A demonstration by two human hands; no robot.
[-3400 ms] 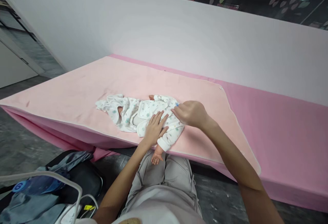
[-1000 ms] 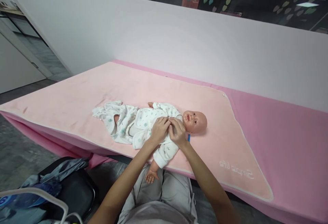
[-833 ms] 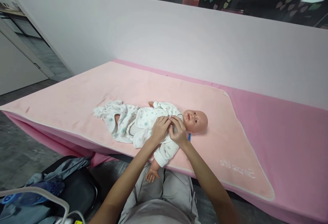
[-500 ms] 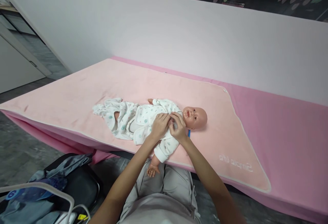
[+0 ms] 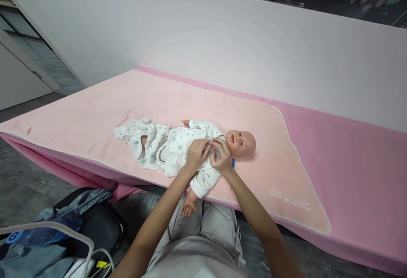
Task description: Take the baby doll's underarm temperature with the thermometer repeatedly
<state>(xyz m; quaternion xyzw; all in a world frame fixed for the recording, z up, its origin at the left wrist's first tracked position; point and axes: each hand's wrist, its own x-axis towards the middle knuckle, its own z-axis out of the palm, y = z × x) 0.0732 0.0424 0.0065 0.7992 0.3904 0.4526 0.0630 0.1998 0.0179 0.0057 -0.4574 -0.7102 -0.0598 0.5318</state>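
A baby doll (image 5: 241, 144) lies on its back on a pale pink mat (image 5: 273, 172), head to the right. It wears a white printed baby jacket (image 5: 178, 139), whose front panel is spread over the belly; white printed trousers (image 5: 149, 153) lie loosely about its legs. At the doll's upper chest, my left hand (image 5: 197, 153) pinches the jacket's edge with bent fingers. Close against it, my right hand (image 5: 221, 155) is also pinched on the jacket near the neck. The fingertips nearly meet, and the exact bit of cloth between them is hidden. One doll arm hangs over the table's near edge.
A small blue item (image 5: 233, 163) shows beside the doll's neck. Left of my legs stands a black chair (image 5: 104, 227) with grey clothing and a blue-labelled bottle (image 5: 41, 233). A white wall (image 5: 222, 45) rises behind the pink-covered table (image 5: 359, 172).
Both hands stay at the jacket's chest with almost the same pinch. The whole view has shifted slightly; the doll lies as before.
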